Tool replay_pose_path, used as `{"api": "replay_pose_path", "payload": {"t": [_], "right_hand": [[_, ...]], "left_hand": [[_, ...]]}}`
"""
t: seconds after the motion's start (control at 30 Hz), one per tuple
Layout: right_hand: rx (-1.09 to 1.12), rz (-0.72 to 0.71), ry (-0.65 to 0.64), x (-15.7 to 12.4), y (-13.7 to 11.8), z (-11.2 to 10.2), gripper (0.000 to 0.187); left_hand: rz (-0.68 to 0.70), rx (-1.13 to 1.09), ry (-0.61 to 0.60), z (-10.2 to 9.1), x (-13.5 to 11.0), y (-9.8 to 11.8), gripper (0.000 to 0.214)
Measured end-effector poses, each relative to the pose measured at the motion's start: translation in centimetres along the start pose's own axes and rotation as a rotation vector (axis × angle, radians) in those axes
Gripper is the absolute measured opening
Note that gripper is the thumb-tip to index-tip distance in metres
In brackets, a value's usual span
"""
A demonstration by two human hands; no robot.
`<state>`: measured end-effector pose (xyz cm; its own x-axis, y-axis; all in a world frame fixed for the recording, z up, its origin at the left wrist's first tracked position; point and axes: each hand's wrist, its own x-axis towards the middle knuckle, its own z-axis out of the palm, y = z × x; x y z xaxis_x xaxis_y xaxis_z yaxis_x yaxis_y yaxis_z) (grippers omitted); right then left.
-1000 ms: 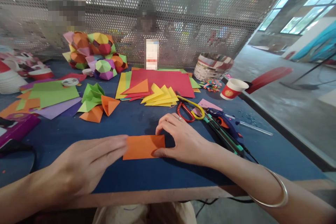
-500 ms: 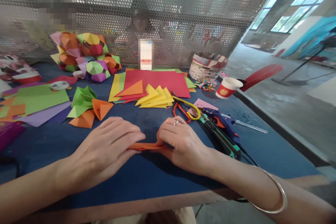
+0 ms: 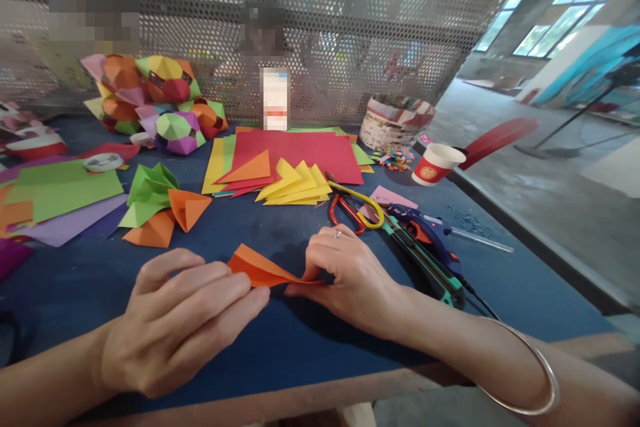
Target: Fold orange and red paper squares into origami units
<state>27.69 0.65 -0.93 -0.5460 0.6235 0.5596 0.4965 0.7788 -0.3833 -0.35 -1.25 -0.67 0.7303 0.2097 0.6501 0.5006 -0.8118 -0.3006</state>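
Observation:
A folded piece of orange paper [image 3: 260,268] is held just above the blue table between my hands. Its left part flares up into a pointed flap, while the right end narrows to a thin edge. My right hand [image 3: 347,270], with a ring on one finger, pinches that narrow end between thumb and fingers. On the other side, the bent fingers of my left hand [image 3: 187,320] lie close together against the flared part and cover its left edge. The grip behind those fingers is partly hidden. Folded orange pieces [image 3: 190,209] and a green folded piece [image 3: 153,190] lie beyond my left hand.
Scissors [image 3: 373,210], a green-black cutter [image 3: 425,263] and a blue glue gun [image 3: 433,233] lie beside my right hand. Stacked red paper [image 3: 305,150] and yellow folded pieces [image 3: 295,185] are ahead. A paper cup [image 3: 436,165] stands near the right edge. Paper balls [image 3: 177,130] sit back left.
The orange paper has gone from a flat, narrow strip to a flap flared open at the left. My left hand has moved left and down and turned; my right hand keeps its pinch.

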Motion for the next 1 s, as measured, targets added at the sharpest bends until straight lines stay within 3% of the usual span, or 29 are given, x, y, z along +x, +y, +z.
{"api": "replay_pose_path", "payload": {"t": [0.17, 0.3, 0.4, 0.47, 0.57, 0.73, 1.0], "right_hand": [[0.027, 0.016, -0.001, 0.0, -0.1, 0.2, 0.044], [0.016, 0.023, 0.017, 0.2, -0.6, 0.0, 0.014], [-0.132, -0.076, 0.065, 0.2, -1.0, -0.2, 0.035], [-0.225, -0.166, 0.058, 0.1, -1.2, -0.3, 0.035], [-0.277, -0.239, -0.003, 0.2, -1.1, -0.6, 0.026], [-0.215, -0.334, -0.174, 0.3, -0.5, -0.8, 0.034], [-0.083, -0.247, -0.292, 0.4, 0.2, -1.2, 0.023]], "left_hand": [[-0.038, -0.046, -0.024, 1.2, 0.9, -0.5, 0.018], [-0.088, -0.158, -0.066, 2.0, 1.0, -0.6, 0.023], [-0.122, -0.293, -0.095, 2.1, 0.8, -0.5, 0.025], [-0.129, -0.351, -0.102, 2.2, 0.7, -0.3, 0.027], [-0.129, -0.395, -0.087, 2.4, 0.6, -0.3, 0.027], [-0.104, -0.442, -0.097, 2.1, 0.6, -0.3, 0.025], [-0.083, -0.532, -0.267, 1.2, -0.3, -0.1, 0.04]]}}
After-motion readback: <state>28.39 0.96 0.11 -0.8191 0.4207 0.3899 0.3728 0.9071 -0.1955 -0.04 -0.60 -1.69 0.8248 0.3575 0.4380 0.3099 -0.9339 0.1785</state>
